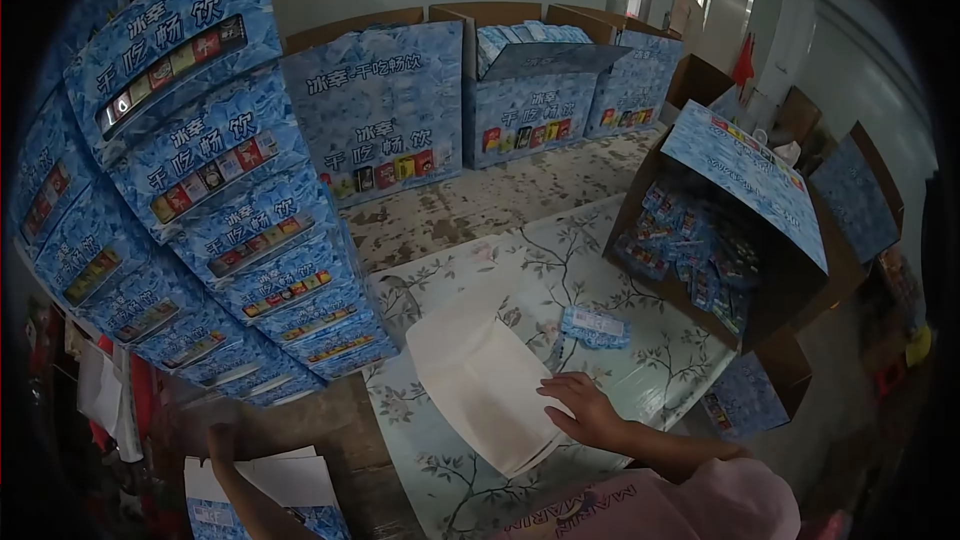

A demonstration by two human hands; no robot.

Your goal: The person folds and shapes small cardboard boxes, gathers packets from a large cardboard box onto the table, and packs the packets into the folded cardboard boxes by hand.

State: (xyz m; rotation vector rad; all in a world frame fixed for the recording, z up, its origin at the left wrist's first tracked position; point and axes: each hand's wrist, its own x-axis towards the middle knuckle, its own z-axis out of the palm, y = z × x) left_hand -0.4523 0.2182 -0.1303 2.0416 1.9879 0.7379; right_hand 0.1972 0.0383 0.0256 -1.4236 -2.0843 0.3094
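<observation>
Right hand [582, 412]: reaching in over the near side of the table [620, 240], palm down. Fingers are partly open and slightly bent, their tips lying on the right-hand edge of the white carton [482, 380]. No closed grip is showing; whether the thumb is pinching the carton's edge cannot be told.

White carton: lying on the floral cover [650, 360] near the table's near edge, left of the right hand, its long side running obliquely from far left to near right. Its plain pale side is facing up.

Left hand [222, 437]: hanging low beyond the table's near left corner, just above the far side of some white-and-blue cartons [265, 485]. It is dim and blurred; finger opening, and whether it is holding anything, cannot be told.

Surroundings: a blue packet [597, 328] is lying on the cover just beyond the right hand, apart from it. At the table's right edge a large box [745, 180] is tilting, its mouth facing the table and showing many small blue packets [690, 250]. Tall stacks of blue printed boxes [215, 160] are standing along the left side. Three printed cartons [535, 100] are standing in a row along the far edge, the middle one holding pale blue packs [530, 35]. A person [686, 5] is standing in the background.
</observation>
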